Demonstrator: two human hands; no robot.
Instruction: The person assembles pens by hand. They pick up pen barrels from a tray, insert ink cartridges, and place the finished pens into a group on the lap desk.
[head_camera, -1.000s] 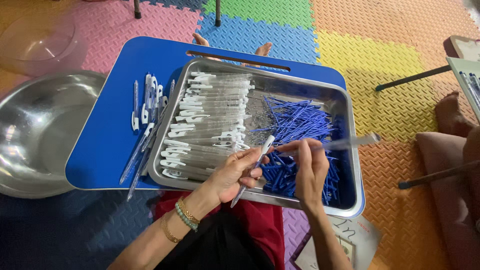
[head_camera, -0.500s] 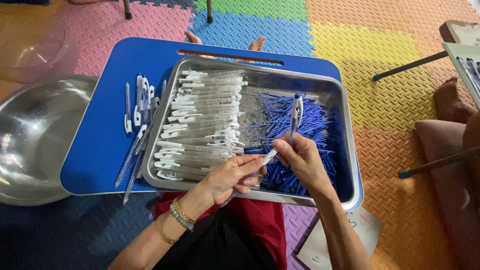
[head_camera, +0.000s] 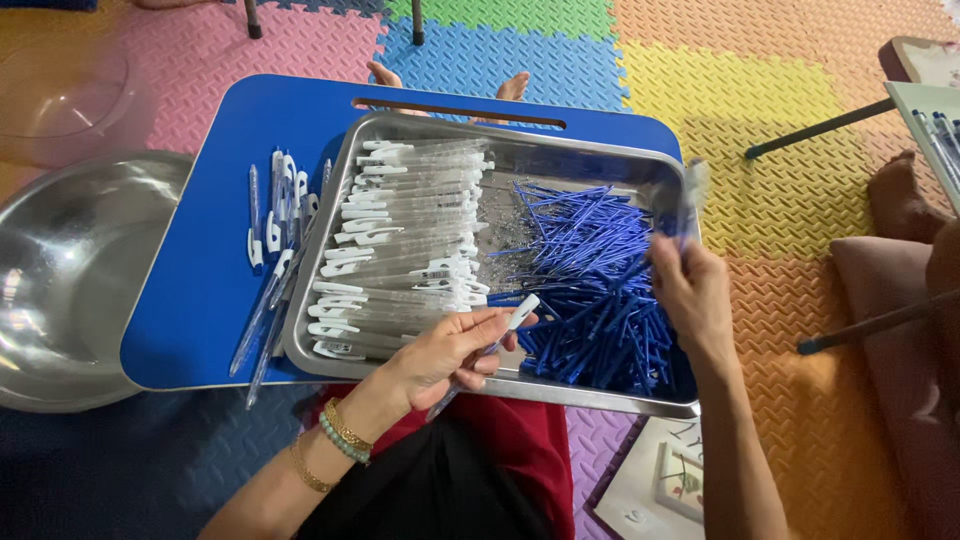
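Your left hand (head_camera: 450, 352) pinches a clear pen barrel (head_camera: 488, 348) with a white tip, its long axis slanting up toward the right, over the near edge of the steel tray (head_camera: 600, 395). Your right hand (head_camera: 692, 295) is raised at the tray's right side, fingers closed on a blurred pen part (head_camera: 692, 190), with the blue refills (head_camera: 590, 275) heaped between both hands. The tray sits on a blue worktop (head_camera: 200, 290) above coloured foam floor mats (head_camera: 800, 90), beside a metal bowl (head_camera: 60, 270).

Shiny brushed-metal tray (head_camera: 520, 385); glossy steel bowl (head_camera: 70, 270); smooth matt blue plastic lap desk (head_camera: 200, 270); clear plastic pen barrels (head_camera: 400, 240); blue refills (head_camera: 590, 280), probably plastic; textured foam floor mats (head_camera: 780, 90).
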